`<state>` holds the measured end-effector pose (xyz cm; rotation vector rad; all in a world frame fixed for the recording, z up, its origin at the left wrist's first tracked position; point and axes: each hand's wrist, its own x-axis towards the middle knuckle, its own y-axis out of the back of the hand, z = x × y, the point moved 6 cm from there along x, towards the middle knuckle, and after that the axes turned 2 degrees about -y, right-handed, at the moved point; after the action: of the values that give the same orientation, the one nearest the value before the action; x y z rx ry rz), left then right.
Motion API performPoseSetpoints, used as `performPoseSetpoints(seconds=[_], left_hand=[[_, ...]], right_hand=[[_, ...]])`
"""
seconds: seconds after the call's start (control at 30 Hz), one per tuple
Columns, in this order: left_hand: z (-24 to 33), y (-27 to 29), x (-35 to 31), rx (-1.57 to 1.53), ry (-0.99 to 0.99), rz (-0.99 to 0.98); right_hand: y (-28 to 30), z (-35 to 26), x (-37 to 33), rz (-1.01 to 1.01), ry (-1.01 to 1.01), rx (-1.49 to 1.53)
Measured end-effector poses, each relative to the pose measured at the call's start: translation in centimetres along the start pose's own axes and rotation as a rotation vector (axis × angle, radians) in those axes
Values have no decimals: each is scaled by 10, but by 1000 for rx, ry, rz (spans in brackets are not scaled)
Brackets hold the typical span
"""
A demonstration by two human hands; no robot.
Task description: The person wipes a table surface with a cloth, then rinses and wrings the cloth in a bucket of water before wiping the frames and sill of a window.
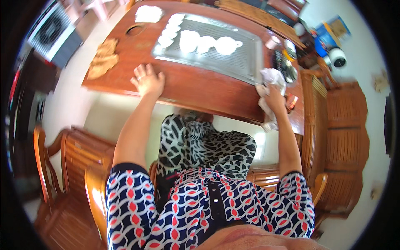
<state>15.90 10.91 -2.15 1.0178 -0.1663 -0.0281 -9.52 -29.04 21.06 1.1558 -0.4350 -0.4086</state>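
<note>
My left hand (149, 81) lies flat on the brown wooden table (200, 89) near its front edge, fingers spread, holding nothing. At the table's right side, my right hand (273, 99) is closed on a white cloth (273, 76), part of which hangs down by the front edge. Between and beyond the hands sits a silver tea tray (227, 68). On it stand a row of small white cups (166, 41), a white pitcher (189, 41), another white vessel (205, 44) and a white teapot (226, 45). The right fingertips are partly hidden by the cloth.
A crumpled tan cloth (103, 59) and a white folded bundle (148, 14) lie on the table's left part, near a round hole (135, 30). Small containers and dark items (282, 62) crowd the right end. Wooden chairs (85, 154) and a wooden bench (343, 125) flank me.
</note>
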Motion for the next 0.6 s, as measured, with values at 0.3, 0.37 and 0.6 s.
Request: performPoseSetpoints(seconds=[0.3,0.37,0.6], left_hand=[[-2,-19,-24,-74,4,-79],[3,-11,-29,-129,-30,-85],[87,31,-119,-593,-512,135]], right_hand=[[-38,-172,-73,276,255,127],[-44,-201,-64,340,338,296],[-60,-241,-18,140,361,969]])
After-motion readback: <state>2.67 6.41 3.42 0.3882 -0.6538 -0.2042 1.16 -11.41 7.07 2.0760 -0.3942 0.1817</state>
